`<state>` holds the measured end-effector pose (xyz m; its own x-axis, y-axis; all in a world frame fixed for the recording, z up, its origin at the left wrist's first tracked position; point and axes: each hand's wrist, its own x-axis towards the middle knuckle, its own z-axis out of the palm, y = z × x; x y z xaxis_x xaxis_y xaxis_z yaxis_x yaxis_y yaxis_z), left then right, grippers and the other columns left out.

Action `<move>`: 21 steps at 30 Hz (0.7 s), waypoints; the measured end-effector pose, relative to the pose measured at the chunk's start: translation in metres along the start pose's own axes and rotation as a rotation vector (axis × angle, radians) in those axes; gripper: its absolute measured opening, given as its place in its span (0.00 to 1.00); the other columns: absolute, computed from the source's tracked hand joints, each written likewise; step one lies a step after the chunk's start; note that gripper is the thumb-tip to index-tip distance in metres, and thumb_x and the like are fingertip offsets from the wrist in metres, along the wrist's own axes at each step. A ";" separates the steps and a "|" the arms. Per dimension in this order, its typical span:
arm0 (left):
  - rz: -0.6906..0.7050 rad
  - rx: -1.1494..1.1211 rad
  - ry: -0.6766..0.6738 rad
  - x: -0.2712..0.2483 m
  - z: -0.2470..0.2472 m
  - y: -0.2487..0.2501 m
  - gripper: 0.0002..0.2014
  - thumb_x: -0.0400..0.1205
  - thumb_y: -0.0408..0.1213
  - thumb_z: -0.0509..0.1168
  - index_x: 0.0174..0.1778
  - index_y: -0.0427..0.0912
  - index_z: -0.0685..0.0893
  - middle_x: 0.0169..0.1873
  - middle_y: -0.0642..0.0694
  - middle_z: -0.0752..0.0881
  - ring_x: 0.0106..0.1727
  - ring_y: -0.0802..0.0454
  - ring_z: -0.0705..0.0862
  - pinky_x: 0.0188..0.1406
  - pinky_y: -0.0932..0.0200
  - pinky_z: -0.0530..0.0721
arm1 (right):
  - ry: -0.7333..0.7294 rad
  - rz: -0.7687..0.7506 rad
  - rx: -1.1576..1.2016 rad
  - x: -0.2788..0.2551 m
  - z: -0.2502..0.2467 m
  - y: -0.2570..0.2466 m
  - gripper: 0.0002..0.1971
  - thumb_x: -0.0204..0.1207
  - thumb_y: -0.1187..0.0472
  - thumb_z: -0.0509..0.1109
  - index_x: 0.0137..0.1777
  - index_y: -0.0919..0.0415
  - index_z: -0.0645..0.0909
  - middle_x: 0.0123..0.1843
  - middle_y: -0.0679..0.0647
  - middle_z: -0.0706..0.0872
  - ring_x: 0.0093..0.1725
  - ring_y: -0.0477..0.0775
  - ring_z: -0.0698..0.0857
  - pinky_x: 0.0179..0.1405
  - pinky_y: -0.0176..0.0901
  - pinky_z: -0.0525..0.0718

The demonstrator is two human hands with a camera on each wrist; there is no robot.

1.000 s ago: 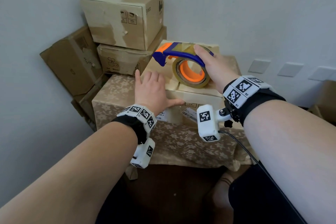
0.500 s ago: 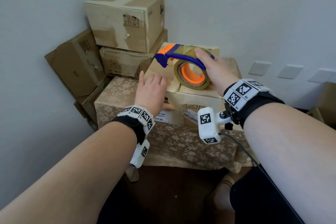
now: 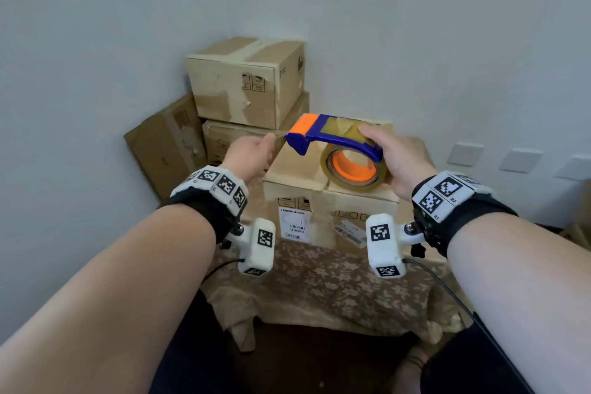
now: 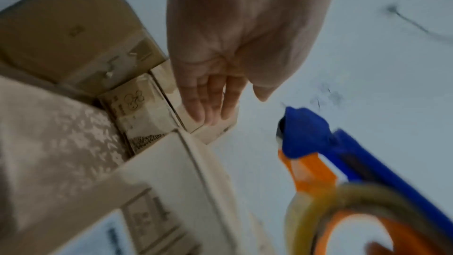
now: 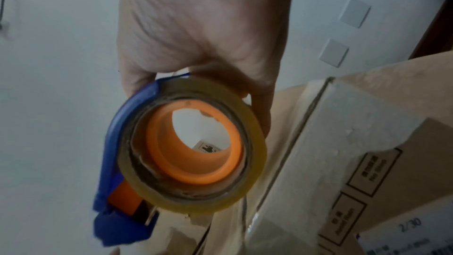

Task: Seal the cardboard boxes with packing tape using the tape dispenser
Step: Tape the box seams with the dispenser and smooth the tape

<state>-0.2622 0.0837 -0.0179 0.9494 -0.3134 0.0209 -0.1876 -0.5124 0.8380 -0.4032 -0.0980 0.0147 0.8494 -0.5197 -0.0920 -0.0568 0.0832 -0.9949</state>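
Pale wall (image 3: 415, 25) behind a floral-clothed table (image 3: 335, 291).

Right hand (image 5: 196, 32): reaches down from the top, fingers and thumb curled round the tape dispenser.
Tape dispenser (image 5: 110, 162): blue frame, orange parts near its lower end.
Tape roll (image 5: 255, 150): yellowish clear tape on an orange hub, seen end on.
Cardboard box (image 5: 355, 133): lower right, just behind the roll, with printed symbols and a white label.
Wall (image 5: 49, 84): pale grey, with square plates at the upper right.
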 end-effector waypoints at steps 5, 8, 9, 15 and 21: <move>-0.382 -0.531 -0.263 -0.008 -0.010 0.015 0.26 0.86 0.55 0.55 0.56 0.33 0.83 0.48 0.37 0.88 0.47 0.45 0.86 0.41 0.55 0.85 | -0.036 -0.017 0.019 -0.003 0.003 -0.004 0.15 0.78 0.53 0.72 0.29 0.55 0.80 0.20 0.47 0.84 0.20 0.45 0.82 0.47 0.46 0.83; -0.387 -0.654 -0.287 -0.013 -0.010 0.019 0.15 0.85 0.48 0.60 0.51 0.39 0.83 0.41 0.42 0.89 0.43 0.50 0.85 0.42 0.57 0.84 | -0.094 -0.003 -0.036 -0.001 0.007 -0.004 0.14 0.77 0.50 0.71 0.31 0.54 0.82 0.26 0.48 0.87 0.30 0.49 0.85 0.57 0.50 0.83; -0.394 -0.687 -0.273 -0.014 -0.010 0.020 0.12 0.85 0.46 0.61 0.47 0.40 0.83 0.37 0.44 0.89 0.41 0.51 0.85 0.42 0.58 0.83 | -0.112 -0.001 -0.048 0.000 0.008 -0.003 0.14 0.77 0.49 0.71 0.33 0.53 0.83 0.27 0.49 0.88 0.32 0.50 0.86 0.58 0.51 0.83; -0.413 -0.784 -0.225 -0.019 -0.013 0.021 0.09 0.85 0.35 0.60 0.42 0.38 0.81 0.27 0.45 0.88 0.38 0.53 0.83 0.39 0.61 0.82 | -0.156 -0.019 -0.096 0.007 0.007 0.002 0.11 0.76 0.46 0.71 0.41 0.52 0.85 0.39 0.54 0.91 0.41 0.54 0.88 0.59 0.53 0.84; -0.448 -0.721 -0.161 -0.018 -0.009 0.024 0.09 0.86 0.31 0.59 0.40 0.37 0.79 0.35 0.43 0.83 0.35 0.54 0.79 0.33 0.65 0.81 | -0.169 -0.058 -0.148 0.011 0.005 -0.002 0.14 0.75 0.44 0.72 0.45 0.55 0.87 0.44 0.57 0.92 0.43 0.54 0.89 0.57 0.49 0.84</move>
<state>-0.2815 0.0840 0.0065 0.8380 -0.3405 -0.4263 0.4537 0.0008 0.8912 -0.3914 -0.0992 0.0155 0.9285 -0.3694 -0.0383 -0.0707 -0.0745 -0.9947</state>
